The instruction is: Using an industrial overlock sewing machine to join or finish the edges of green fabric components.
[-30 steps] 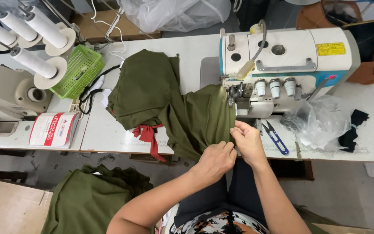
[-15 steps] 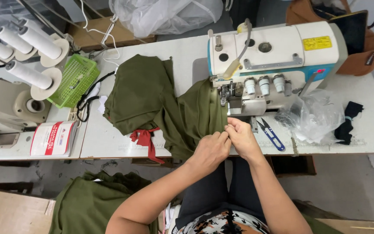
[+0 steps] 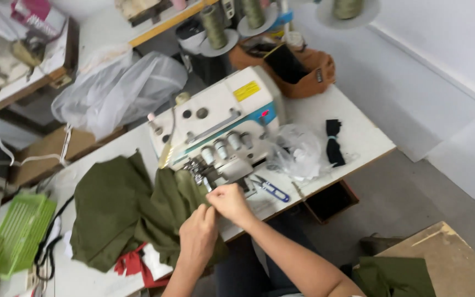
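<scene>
- Cloth lay on my desk, bunched before the machine.
- My left hand and right hand pinched its edge, fingers clenched.

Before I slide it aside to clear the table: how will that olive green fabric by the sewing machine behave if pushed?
The olive green fabric lies in soft folds and droops off the table edge, so it is probably floppy and would bunch rather than slide whole. Both hands pinch it near the sewing machine, so it may snag there.
</scene>
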